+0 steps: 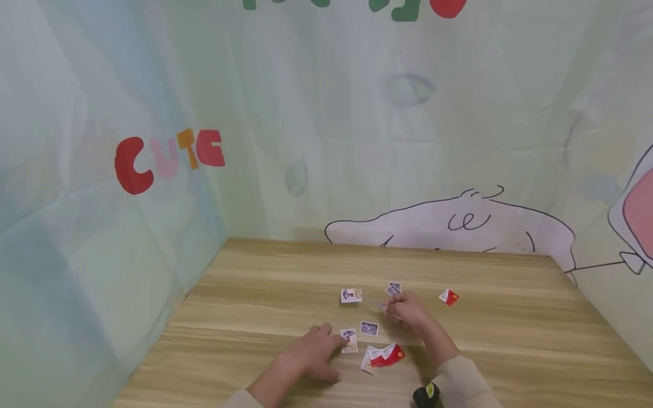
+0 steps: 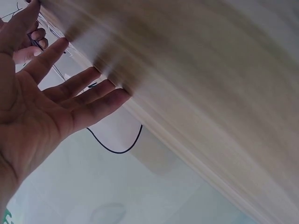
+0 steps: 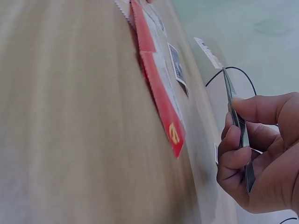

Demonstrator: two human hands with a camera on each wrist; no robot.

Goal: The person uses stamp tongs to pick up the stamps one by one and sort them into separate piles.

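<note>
My right hand [image 1: 408, 310] holds metal tweezers [image 3: 238, 119] between thumb and curled fingers. At the tweezers' tips is a pale postage stamp [image 3: 209, 52] with a small picture, raised above the table; in the head view this stamp [image 1: 351, 294] has a shadow under it. My left hand [image 1: 317, 350] lies low over the table with fingers spread, its index fingertip on another stamp [image 1: 349, 347]. In the left wrist view the left fingers [image 2: 100, 105] are extended and hold nothing. Between the hands lies a dark picture stamp [image 1: 369, 328].
Red and white stamps [image 1: 388, 356] overlap near the table's front. Beyond the right hand lies a dark stamp [image 1: 394, 289], and a red-white stamp [image 1: 449, 297] sits farther right. A black object [image 1: 425, 395] is by the right sleeve. Printed cloth [image 1: 316, 141] surrounds the wooden table [image 1: 275, 272].
</note>
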